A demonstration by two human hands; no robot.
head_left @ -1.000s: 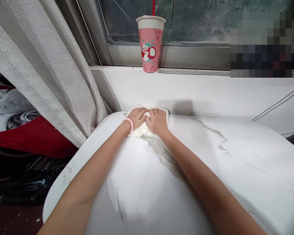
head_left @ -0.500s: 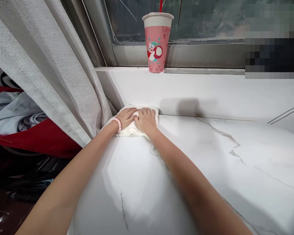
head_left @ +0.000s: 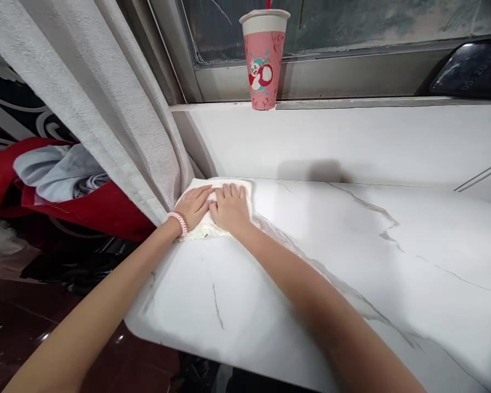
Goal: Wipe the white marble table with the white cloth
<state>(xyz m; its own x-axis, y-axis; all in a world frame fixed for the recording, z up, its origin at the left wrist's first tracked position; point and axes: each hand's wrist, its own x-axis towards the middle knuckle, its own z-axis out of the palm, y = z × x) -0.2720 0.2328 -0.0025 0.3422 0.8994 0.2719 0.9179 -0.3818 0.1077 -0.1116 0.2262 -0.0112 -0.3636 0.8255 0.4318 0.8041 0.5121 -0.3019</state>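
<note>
White cloth (head_left: 249, 199), folded, lay at the far-left corner of the marble tabletop (head_left: 352, 256), against the wall below the window ledge (head_left: 352, 136). My left hand (head_left: 194, 206) and right hand (head_left: 229, 210) pressed flat on it side by side, fingers stretched out, gripping nothing. Over the last second cloth and hands had slid left along the far edge, so that strip had been passed over. The grey curtain (head_left: 106, 109) hung just beside my left wrist, and the table's rounded edge fell away to the left. Open room lay right and near. A pink cup (head_left: 264, 60) stood on the ledge, well apart.
</note>
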